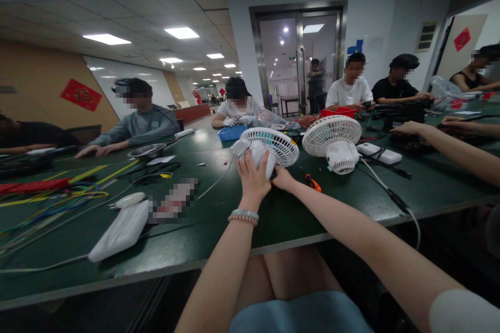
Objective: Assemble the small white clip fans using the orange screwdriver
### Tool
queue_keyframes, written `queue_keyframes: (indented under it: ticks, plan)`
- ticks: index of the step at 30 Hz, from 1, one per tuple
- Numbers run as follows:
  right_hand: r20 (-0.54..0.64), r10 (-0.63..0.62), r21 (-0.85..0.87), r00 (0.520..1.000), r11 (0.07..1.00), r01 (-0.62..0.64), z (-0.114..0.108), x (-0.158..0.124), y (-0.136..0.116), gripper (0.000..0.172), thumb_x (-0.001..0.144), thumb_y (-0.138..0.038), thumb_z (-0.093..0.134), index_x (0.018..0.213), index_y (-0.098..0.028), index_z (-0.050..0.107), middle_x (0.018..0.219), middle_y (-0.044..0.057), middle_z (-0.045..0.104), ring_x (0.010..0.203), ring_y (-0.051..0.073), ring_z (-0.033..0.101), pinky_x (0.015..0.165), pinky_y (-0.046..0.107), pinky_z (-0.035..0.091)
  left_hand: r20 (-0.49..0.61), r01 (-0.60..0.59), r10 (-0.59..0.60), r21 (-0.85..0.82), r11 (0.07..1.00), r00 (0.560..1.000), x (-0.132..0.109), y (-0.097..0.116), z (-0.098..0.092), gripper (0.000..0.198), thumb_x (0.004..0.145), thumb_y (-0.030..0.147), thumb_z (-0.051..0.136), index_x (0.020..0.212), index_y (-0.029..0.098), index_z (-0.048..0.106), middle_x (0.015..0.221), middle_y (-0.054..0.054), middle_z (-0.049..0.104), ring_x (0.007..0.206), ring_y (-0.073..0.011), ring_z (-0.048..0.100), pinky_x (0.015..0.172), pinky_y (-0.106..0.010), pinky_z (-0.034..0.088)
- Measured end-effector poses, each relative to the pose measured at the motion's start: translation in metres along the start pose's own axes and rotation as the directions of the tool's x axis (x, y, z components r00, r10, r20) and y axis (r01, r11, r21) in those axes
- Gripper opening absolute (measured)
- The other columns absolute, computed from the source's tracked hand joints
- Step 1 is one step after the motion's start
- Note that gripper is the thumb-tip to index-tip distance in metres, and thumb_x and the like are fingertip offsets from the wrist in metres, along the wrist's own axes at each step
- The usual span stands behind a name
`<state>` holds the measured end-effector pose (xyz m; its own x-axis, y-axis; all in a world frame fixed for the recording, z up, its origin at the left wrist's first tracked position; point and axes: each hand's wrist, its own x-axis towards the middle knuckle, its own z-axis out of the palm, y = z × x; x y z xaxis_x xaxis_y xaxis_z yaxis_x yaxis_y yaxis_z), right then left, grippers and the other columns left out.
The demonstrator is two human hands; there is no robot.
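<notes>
A small white desk fan [269, 146] stands on the dark green table [297, 213] straight ahead, its round grille facing away. My left hand [253, 176] grips the white motor housing at the fan's back, fingers curled round it. My right hand [282, 178] reaches under the housing from the right; its fingers are hidden behind the fan. A beaded bracelet sits on my left wrist. An orange-handled screwdriver [312, 182] lies on the table just right of my right hand.
A second white fan [335, 141] stands to the right, its cable [394, 199] trailing over the table's edge. White parts [121, 231] and coloured wires [54, 195] lie at left. A blue tray [231, 132] and a red tray [339, 111] sit further back. Several people sit round the table; another person's arm [449, 148] reaches in from the right.
</notes>
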<state>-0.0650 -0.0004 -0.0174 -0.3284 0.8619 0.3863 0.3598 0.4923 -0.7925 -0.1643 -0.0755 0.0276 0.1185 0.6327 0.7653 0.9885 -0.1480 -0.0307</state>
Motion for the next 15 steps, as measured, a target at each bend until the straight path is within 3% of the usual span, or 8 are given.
queue_keyframes:
  ticks: [15]
  plan:
    - [-0.003, -0.100, 0.012, 0.995, 0.995, 0.100, -0.0024, 0.0032, -0.0012, 0.050, 0.064, -0.010, 0.055, 0.114, -0.011, 0.051, 0.112, 0.012, 0.061, 0.100, 0.022, 0.058, 0.085, 0.031, 0.046, -0.002, 0.066, -0.066, -0.026, 0.998, 0.998, 0.0016, 0.0016, -0.0030, 0.072, 0.064, 0.025, 0.062, 0.132, 0.025, 0.039, 0.142, -0.015, 0.018, 0.132, -0.0381, 0.013, 0.104, -0.057, 0.012]
